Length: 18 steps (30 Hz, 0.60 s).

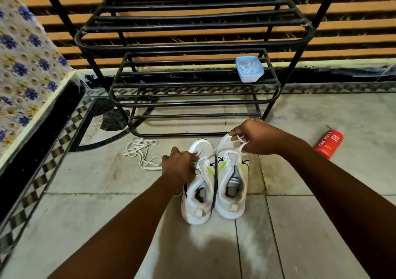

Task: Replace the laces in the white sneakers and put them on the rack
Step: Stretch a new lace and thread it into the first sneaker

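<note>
Now lacing white sneakers (214, 184), frame centre.
My right hand (255, 137) is pinching a limp lace (225, 142); left hand (179, 169) is gripping the eyelets; soft, grab near tips.

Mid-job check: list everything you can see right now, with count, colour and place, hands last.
white sneakers: two, white with green stripes, side by side on the floor before the rack
lace: one, white, at the right sneaker's toe, held up by the right hand
loose laces: a pile, off-white, on the floor left of the sneakers
rack: one, black metal, against the wall
plastic box: one, pale blue, on a rack shelf, right side
bottle: one, red, lying on the floor at right
left hand: grips the left sneaker's lacing
right hand: pinches the lace
</note>
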Available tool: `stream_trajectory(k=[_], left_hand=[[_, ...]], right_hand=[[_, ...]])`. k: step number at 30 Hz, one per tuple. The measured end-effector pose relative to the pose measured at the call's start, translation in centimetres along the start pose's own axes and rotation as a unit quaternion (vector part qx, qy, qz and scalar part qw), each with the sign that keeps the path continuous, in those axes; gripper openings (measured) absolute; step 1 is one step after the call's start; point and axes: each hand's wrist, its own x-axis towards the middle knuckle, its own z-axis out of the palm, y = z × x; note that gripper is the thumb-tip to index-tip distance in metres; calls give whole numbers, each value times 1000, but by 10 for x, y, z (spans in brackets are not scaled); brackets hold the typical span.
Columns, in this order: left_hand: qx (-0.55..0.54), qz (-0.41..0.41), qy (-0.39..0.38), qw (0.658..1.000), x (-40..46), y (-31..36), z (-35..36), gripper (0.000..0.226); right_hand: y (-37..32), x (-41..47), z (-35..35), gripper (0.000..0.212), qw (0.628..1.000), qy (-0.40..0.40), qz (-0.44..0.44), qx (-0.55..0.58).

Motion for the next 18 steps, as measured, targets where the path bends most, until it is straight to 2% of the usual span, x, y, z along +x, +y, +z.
stream_trajectory(k=[3,6,8,9,11,13,15,16,18], left_hand=[[1,-2,-2,1000,4,-2,3,48],[-9,-2,-9,1000,6,-3,5,48],[-23,0,-8,1000,7,-5,6,47],[-29,2,-1,1000,6,-5,5,47],[-45,14,2,999,7,-7,4,48],[-102,23,22,994,5,-9,-2,45],[-244,27,72,967,-1,-10,-21,29],[-330,40,99,938,-3,-9,-35,16],[-458,77,127,877,-12,-2,-73,12]], right_hand=[[3,0,-1,68,1000,-19,5,-22],[1,-2,0,49,999,-21,-9,-23],[-5,-6,4,23,998,37,-31,32],[-9,-8,4,18,994,80,-45,59],[-17,-10,8,18,984,130,-59,106],[-27,-15,11,30,977,146,-76,136],[-35,-21,9,49,968,175,-101,151],[-38,-23,5,51,962,195,-110,155],[-49,-31,-9,41,942,237,-124,203]])
